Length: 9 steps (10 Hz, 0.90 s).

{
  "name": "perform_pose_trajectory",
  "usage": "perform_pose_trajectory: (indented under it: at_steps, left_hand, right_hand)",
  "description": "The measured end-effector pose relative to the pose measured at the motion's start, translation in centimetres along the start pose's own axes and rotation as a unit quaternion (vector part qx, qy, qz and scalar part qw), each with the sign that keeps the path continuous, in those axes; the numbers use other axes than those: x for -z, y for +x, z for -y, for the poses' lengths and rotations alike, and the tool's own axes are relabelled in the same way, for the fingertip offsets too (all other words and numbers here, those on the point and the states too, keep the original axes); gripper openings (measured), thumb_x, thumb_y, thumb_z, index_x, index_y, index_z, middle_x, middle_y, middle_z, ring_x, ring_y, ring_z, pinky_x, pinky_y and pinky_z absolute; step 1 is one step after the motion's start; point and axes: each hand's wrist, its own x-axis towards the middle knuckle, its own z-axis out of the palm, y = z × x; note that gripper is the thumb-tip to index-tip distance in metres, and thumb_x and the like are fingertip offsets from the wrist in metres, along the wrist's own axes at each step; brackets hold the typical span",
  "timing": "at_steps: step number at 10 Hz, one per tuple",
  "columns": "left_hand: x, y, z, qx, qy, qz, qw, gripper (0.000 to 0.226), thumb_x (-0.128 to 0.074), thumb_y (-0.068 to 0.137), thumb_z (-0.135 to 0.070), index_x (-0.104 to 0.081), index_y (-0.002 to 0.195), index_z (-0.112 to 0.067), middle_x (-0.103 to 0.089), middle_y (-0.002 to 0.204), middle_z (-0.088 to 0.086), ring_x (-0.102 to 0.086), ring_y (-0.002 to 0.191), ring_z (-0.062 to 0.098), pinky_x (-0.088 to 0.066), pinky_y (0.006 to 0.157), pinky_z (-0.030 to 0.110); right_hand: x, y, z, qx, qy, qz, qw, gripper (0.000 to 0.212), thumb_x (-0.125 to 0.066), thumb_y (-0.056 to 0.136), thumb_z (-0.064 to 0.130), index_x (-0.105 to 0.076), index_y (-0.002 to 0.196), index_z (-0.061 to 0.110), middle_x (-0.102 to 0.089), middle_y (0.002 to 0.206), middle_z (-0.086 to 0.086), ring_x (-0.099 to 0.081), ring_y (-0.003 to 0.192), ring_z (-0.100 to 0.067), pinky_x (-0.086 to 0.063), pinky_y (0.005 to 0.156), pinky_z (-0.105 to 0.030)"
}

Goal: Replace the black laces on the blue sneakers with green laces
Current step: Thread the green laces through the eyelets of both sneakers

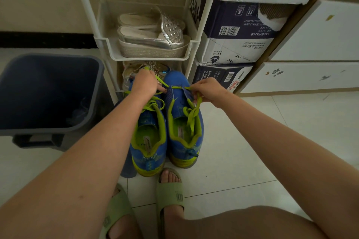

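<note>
1. Position of the work: 2 blue sneakers stood side by side on the tile floor (pixel 233 161), heels toward me, toes against the foot of the white shoe rack (pixel 149 55). The left sneaker (pixel 147 141) touched the right sneaker (pixel 183 139) along the inner edge.

2. Lace status: a green lace (pixel 177 87) ran straight across the lowest eyelets of the right sneaker, near the toe. Its loose length dropped back over the tongue and into the shoe opening. A second green lace (pixel 153 104) lay in loose loops over the left sneaker's tongue; how far it was threaded I could not tell, because my forearm covered it.

3. Left hand (pixel 144 83): fingers curled, pinching the green lace just beside the left edge of the right sneaker's eyelet row.

4. Right hand (pixel 208 91): fingers curled, pinching the same lace at the right edge of the eyelet row, with a strand hanging below the palm.

5. Surroundings: a dark blue bin (pixel 48 91) stood left of the rack. 1 pair of silver platform sandals (pixel 155 33) sat on the rack's tray. Stacked cardboard boxes (pixel 239 40) stood right of the rack, against a white cabinet (pixel 320 35). My feet wore green slides (pixel 171 196), just behind the heels of the sneakers.
</note>
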Motion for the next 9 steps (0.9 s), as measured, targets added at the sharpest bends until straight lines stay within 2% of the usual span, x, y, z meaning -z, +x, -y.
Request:
perform_pose_trajectory:
  at_steps: [1,2,3,4,5,6,7,8,9]
  left_hand:
    - [0.0,1.0,0.9,-0.021,0.015,0.002,1.000,0.031,-0.027,0.103,-0.004,-0.041,0.124,0.013,-0.063,0.115,0.023,-0.047,0.128,0.027,-0.040,0.098,0.026]
    - [0.0,0.8,0.7,-0.008,-0.097,-0.010,0.995,0.036,-0.030,0.103,-0.020,-0.047,0.110,0.012,-0.072,0.086,0.016,-0.061,0.094,0.020,-0.045,0.064,0.005]
    - [-0.4,1.0,0.9,-0.002,-0.120,-0.010,0.993,0.058,-0.046,0.096,-0.043,-0.052,0.120,0.009,-0.068,0.063,0.003,-0.057,0.066,0.008,-0.041,0.060,0.014]
    - [-0.6,0.4,0.9,-0.029,-0.076,-0.002,0.997,0.033,-0.065,0.088,-0.028,-0.068,0.104,0.001,-0.072,0.085,0.012,-0.064,0.085,0.013,-0.043,0.077,0.022]
    - [-0.9,0.2,1.0,-0.040,-0.069,-0.024,0.997,0.020,-0.063,0.089,-0.015,-0.071,0.096,0.002,-0.072,0.094,0.016,-0.065,0.087,0.015,-0.043,0.077,0.021]
    - [-1.0,0.4,1.0,-0.043,-0.077,-0.030,0.996,0.021,-0.063,0.090,-0.017,-0.069,0.098,0.002,-0.072,0.092,0.017,-0.067,0.089,0.018,-0.046,0.080,0.024]
    - [-1.3,0.7,1.2,-0.047,-0.045,-0.038,0.997,0.018,-0.063,0.090,-0.017,-0.068,0.087,0.000,-0.072,0.086,0.012,-0.062,0.065,0.001,-0.044,0.065,0.013]
    - [-1.5,0.7,1.0,-0.058,0.030,-0.047,0.997,0.026,-0.061,0.091,-0.020,-0.063,0.071,-0.004,-0.069,0.082,0.007,-0.052,0.055,0.005,-0.034,0.055,0.020]
    - [-1.5,0.6,0.7,-0.062,0.067,-0.050,0.995,0.023,-0.061,0.091,-0.022,-0.073,0.088,-0.002,-0.069,0.085,0.011,-0.055,0.072,0.017,-0.036,0.064,0.027]
  right_hand:
    - [0.0,0.2,-0.2,0.004,-0.003,-0.010,1.000,0.012,-0.058,0.089,0.007,-0.063,0.082,-0.001,-0.056,0.067,-0.012,-0.055,0.054,-0.017,-0.055,0.061,-0.029]
    - [0.0,0.1,-0.2,0.009,0.016,-0.006,1.000,0.011,-0.057,0.090,0.006,-0.063,0.092,-0.002,-0.058,0.067,-0.010,-0.055,0.055,-0.017,-0.056,0.062,-0.029]
    - [0.1,-0.2,-0.2,0.002,0.029,0.003,1.000,0.014,-0.059,0.090,0.007,-0.064,0.098,-0.004,-0.058,0.068,-0.009,-0.055,0.051,-0.015,-0.056,0.059,-0.027]
    - [0.0,-0.2,-0.2,-0.003,0.033,0.005,0.999,0.019,-0.062,0.089,0.008,-0.064,0.101,-0.008,-0.058,0.066,-0.010,-0.055,0.042,-0.010,-0.054,0.053,-0.024]
    - [0.0,-0.2,-0.3,-0.001,0.036,0.008,0.999,0.023,-0.063,0.089,0.008,-0.064,0.103,-0.010,-0.059,0.067,-0.010,-0.055,0.040,-0.008,-0.054,0.053,-0.023]
    - [0.1,0.0,-0.3,0.000,0.035,0.013,0.999,0.023,-0.062,0.090,0.008,-0.063,0.105,-0.009,-0.059,0.068,-0.009,-0.055,0.041,-0.009,-0.054,0.053,-0.022]
    - [0.0,-0.1,-0.3,0.004,0.032,0.015,0.999,0.023,-0.061,0.090,0.009,-0.063,0.106,-0.008,-0.060,0.070,-0.008,-0.056,0.049,-0.014,-0.055,0.054,-0.024]
    - [-0.1,-0.2,-0.3,0.010,0.036,0.016,0.999,0.022,-0.061,0.090,0.009,-0.063,0.104,-0.008,-0.059,0.070,-0.008,-0.055,0.053,-0.017,-0.054,0.053,-0.024]
    - [-0.2,-0.2,-0.3,0.014,0.035,0.019,0.999,0.017,-0.061,0.090,0.009,-0.063,0.103,-0.003,-0.058,0.070,-0.007,-0.054,0.054,-0.016,-0.052,0.051,-0.022]
